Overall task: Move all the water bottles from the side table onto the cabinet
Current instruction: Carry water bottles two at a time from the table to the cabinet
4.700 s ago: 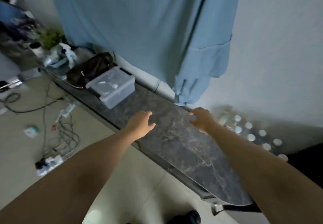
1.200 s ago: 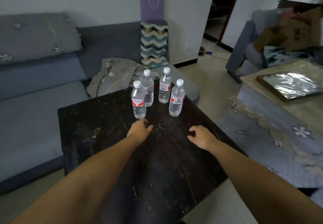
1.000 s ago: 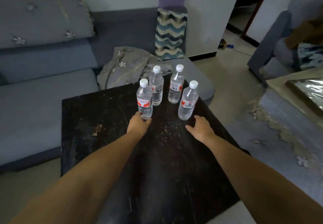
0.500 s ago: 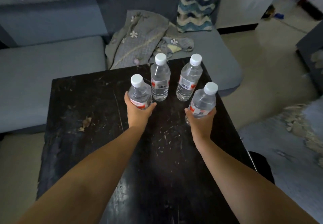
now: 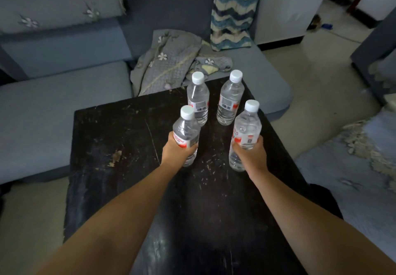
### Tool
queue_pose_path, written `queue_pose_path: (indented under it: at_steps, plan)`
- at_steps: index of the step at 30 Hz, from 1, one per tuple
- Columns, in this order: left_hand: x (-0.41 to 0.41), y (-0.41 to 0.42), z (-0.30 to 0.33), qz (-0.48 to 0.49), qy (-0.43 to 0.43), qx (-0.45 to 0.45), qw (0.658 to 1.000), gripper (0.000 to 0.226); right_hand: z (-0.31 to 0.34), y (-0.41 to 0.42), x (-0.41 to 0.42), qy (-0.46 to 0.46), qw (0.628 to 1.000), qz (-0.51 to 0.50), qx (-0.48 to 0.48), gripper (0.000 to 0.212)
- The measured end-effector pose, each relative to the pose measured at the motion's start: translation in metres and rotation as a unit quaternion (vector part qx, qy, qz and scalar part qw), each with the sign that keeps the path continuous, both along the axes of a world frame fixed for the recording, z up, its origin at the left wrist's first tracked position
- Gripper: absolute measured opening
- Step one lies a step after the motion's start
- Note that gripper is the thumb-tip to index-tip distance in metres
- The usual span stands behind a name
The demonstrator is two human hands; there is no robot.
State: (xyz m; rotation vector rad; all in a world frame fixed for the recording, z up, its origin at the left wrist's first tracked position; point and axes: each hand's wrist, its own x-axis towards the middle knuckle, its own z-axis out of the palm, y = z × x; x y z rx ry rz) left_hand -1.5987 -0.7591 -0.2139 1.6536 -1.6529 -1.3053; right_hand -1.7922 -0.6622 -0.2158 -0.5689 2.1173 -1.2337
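Clear plastic, white caps, red-and-white labels: four water bottles, all with clear water inside. My left grip (image 5: 179, 153) is wrapped around the label band of the near left bottle (image 5: 185, 132), fingers curled over its front. My right grip (image 5: 249, 154) is closed around the lower half of the near right bottle (image 5: 246, 133), which tilts a little toward me. Both held bottles are upright or nearly so above the black bench (image 5: 214, 210); I cannot tell whether their bases touch its top or are just clear of it, because my own hands cover that part.

Behind them the far left bottle (image 5: 198, 99) and the far right bottle (image 5: 230, 99) stand upright on the bench near its far edge, close together but apart, barcodes facing me.

The bench top is dark, scratched and flecked with pale marks; its near edge is cut off by the bottom of the view. Past its far edge lies a grey-blue sofa (image 5: 53, 107) with a crumpled grey flowered cloth (image 5: 169, 64) on the seat and a blue zigzag-patterned cushion (image 5: 233, 13) leaning at the back. At the right a pale rug (image 5: 353, 161) with a ragged edge is blurred and partly out of frame.
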Motion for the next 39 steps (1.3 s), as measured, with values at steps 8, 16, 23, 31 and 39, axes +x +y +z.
queue_pose_path:
  at_steps: [8, 16, 23, 31, 39]
  plan:
    - [0.041, 0.073, 0.024, -0.187, 0.019, 0.087, 0.978, 0.062, 0.004, 0.111, 0.059, -0.024, 0.997, -0.014, 0.072, 0.063]
    - [0.053, 0.158, 0.046, -0.365, -0.013, 0.089, 0.926, 0.044, 0.022, 0.229, 0.101, 0.001, 0.989, -0.118, 0.091, 0.063]
    - [-0.002, 0.244, 0.074, -0.535, -0.009, 0.068, 0.842, 0.05, 0.054, 0.354, 0.118, 0.03, 0.972, -0.231, 0.017, 0.04]
    - [-0.043, 0.399, 0.086, -0.676, -0.008, 0.051, 0.735, 0.041, 0.069, 0.526, 0.165, 0.011, 0.908, -0.417, 0.037, 0.058]
    - [-0.017, 0.58, 0.082, -0.786, -0.025, 0.069, 0.614, 0.051, 0.069, 0.691, 0.263, 0.005, 0.832, -0.549, 0.076, 0.044]
